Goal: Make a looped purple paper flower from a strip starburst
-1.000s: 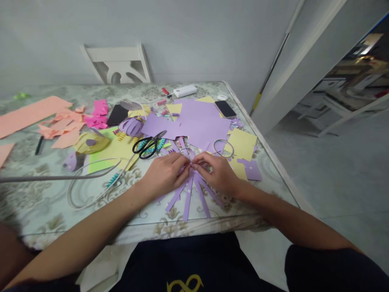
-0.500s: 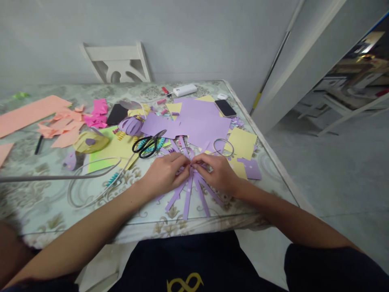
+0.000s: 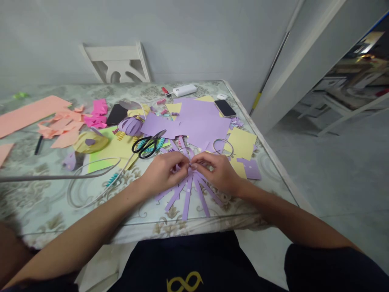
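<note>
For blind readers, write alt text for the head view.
A person's left hand and right hand pinch at the centre of splayed purple paper strips on a patterned table. Black-handled scissors and a large purple sheet lie beyond.

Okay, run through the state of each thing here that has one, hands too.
Purple strips: fanned out, overlapping at the middle
Left hand: fingers bent, at the strips; grip unclear
Right hand: likewise
Scissors: lying down, unheld
Phone: screen dark
Large purple sheet: flat
Purple strip ball: rounded
Pink paper: crumpled
Grey cable: looped

White chair [image 3: 114, 54] behind table [image 3: 33, 209], phone [image 3: 225, 108] near small white case [image 3: 222, 97]
</note>
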